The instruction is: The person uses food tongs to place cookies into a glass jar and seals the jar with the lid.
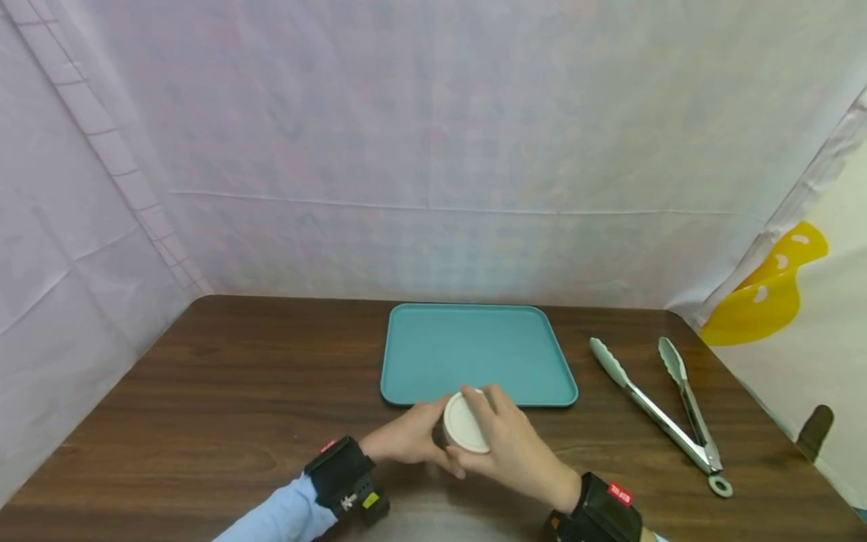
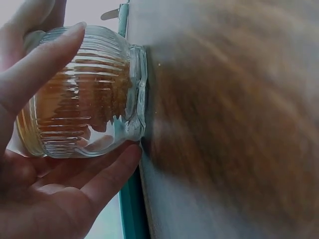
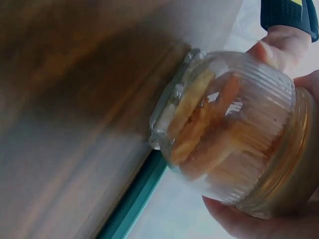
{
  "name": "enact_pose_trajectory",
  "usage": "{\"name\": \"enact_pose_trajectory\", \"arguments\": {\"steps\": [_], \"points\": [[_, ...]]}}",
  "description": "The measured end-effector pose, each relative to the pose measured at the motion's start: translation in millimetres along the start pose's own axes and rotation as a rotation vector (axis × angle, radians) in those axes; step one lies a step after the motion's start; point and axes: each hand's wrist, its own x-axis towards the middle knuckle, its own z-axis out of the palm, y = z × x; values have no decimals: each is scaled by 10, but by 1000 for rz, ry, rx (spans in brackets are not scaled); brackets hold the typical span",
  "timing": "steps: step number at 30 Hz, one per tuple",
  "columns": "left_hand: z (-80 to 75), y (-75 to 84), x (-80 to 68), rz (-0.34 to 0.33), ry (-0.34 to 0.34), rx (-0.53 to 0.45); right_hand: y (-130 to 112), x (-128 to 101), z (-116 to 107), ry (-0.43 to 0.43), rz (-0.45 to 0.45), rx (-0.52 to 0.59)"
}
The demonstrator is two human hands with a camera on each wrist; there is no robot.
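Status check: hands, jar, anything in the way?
Left hand grips ribbed glass jar; right hand grips its white lid. Jar standing on table, near edge of teal tray. Tongs off right, clear.

Light blue sleeve (image 1: 284, 516), black wrist straps (image 1: 339, 470) (red tags), bare hands (image 1: 406, 436)

Dark wooden table (image 1: 223, 391) bears teal tray (image 1: 474, 350), metal tongs (image 1: 667, 410), ribbed glass jar (image 2: 87, 92)
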Motion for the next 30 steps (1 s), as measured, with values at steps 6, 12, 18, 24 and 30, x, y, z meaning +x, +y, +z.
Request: {"name": "enact_pose_trajectory", "arguments": {"steps": [6, 12, 18, 24, 30], "points": [[1, 3, -8, -5, -1, -3, -81, -8, 22, 28, 72, -70], [9, 15, -9, -16, 20, 23, -188, -2, 51, 56, 174, -199], [11, 10, -13, -7, 1, -3, -137, 9, -123, -171, 195, -46], [11, -8, -14, -4, 4, 1, 111, 83, -411, -392, 108, 248], [15, -10, -5, -6, 14, 17, 249, 134, -462, -455, 23, 332]]}}
